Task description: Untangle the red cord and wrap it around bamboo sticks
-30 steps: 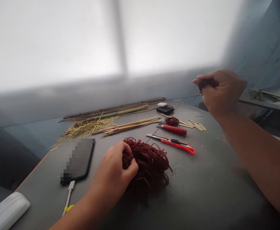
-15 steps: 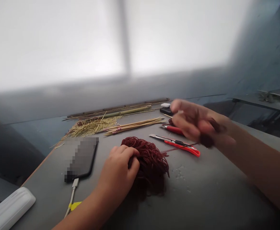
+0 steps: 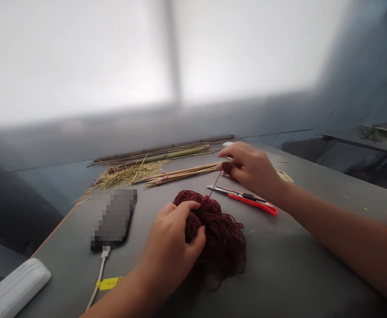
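Observation:
A loose heap of dark red yarn lies on the grey table, its near part in shadow. My left hand is curled round the heap's left side, thumb and fingers gripping some strands. From the top of the heap a single strand rises, taut, to my right hand. That hand is closed on a small dark red wad of the same yarn, raised beyond the heap. Just below my right hand rests a red utility knife with its blade pointing left.
Left of the yarn lies a phone with a white cable. Pointed bamboo sticks, a pile of straw-like shavings and a bamboo pole lie toward the back. A white case is at the lower left.
My right hand has moved left and away from me, lifting the strand steeper. My left hand and the heap have shifted slightly right, and the left grip now reaches further over the yarn.

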Demonstrator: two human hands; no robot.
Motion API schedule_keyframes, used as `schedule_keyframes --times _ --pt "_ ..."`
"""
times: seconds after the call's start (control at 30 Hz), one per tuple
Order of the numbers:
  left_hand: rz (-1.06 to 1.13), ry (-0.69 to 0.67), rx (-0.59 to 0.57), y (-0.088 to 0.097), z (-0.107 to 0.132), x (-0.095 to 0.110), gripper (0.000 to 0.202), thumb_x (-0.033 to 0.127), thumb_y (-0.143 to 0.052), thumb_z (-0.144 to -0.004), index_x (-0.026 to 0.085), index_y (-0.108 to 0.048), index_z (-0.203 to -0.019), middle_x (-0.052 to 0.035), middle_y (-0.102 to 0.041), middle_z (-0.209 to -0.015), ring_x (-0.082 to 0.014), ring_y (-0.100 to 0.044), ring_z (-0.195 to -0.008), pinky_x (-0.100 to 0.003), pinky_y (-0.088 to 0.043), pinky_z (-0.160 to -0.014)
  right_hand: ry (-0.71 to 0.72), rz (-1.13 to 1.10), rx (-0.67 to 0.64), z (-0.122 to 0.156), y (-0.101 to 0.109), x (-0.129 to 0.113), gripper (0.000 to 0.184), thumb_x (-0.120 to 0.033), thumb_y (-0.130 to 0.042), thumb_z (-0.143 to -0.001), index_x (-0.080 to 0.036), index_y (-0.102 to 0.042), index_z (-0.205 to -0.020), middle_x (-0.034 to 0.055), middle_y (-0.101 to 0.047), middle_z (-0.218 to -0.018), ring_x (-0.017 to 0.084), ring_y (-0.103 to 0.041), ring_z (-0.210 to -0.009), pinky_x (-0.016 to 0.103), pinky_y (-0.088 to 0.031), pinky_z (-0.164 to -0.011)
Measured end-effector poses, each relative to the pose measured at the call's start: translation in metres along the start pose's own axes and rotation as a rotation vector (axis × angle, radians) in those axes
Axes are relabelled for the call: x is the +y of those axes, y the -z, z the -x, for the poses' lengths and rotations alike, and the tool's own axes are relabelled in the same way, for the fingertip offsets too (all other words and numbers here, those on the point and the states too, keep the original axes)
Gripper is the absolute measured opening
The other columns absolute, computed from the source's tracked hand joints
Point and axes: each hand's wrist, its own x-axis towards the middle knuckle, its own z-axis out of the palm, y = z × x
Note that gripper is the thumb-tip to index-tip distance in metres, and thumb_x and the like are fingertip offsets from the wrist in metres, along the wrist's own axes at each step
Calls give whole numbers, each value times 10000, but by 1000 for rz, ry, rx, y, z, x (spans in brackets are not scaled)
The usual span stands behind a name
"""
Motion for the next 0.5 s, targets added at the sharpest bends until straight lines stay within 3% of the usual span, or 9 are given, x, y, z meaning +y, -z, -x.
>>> schedule_keyframes --times 0.1,0.17,0.23,0.37,0.43,0.5 --pt "45 12 -1 -1 1 -1 328 232 -618 -829 216 -658 -1154 -83 -705 -1040 -265 -635 -985 -435 -509 -891 -261 -459 173 3 -8 -15 244 -373 -732 -827 -241 -578 -962 13 -657 -902 185 -705 -757 313 -563 -651" --pt "60 30 -5 -1 2 -1 297 249 -623 -843 222 -666 -1135 -75 -703 -1024 -263 -635 -979 -433 -506 -884 -385 -762 187 9 -11 -30 348 -420 -803 -765 -236 -568 -944 -15 -646 -891 145 -704 -708 289 -578 -657" --pt "59 38 -1 0 2 -2 264 267 -621 -857 225 -677 -1112 -66 -700 -971 -262 -629 -948 -425 -506 -851 -457 -1032 82 16 -12 -45 383 -450 -824 -742 -231 -580 -941 -31 -647 -872 92 -672 -625 243 -572 -618" --pt "27 3 -21 1 1 -2 180 288 -604 -892 232 -710 -1026 -49 -705 -878 -261 -598 -875 -406 -494 -771 -467 -1299 -365 28 -10 -58 376 -421 -836 -741 -244 -622 -995 -64 -624 -746 27 -504 -374 152 -403 -352" --pt "-7 -37 -44 1 0 -3 151 268 -586 -911 229 -721 -966 -43 -732 -909 -261 -580 -876 -417 -482 -786 -479 -1322 -434 30 -8 -58 363 -364 -865 -706 -249 -625 -953 -81 -588 -698 12 -423 -330 134 -282 -285" --pt "-32 -63 -53 1 -1 -4 151 250 -581 -921 223 -729 -935 -32 -754 -943 -258 -568 -880 -428 -474 -813 -508 -1318 -380 30 -4 -56 348 -347 -873 -684 -255 -627 -912 -91 -564 -683 -2 -361 -328 131 -235 -280"
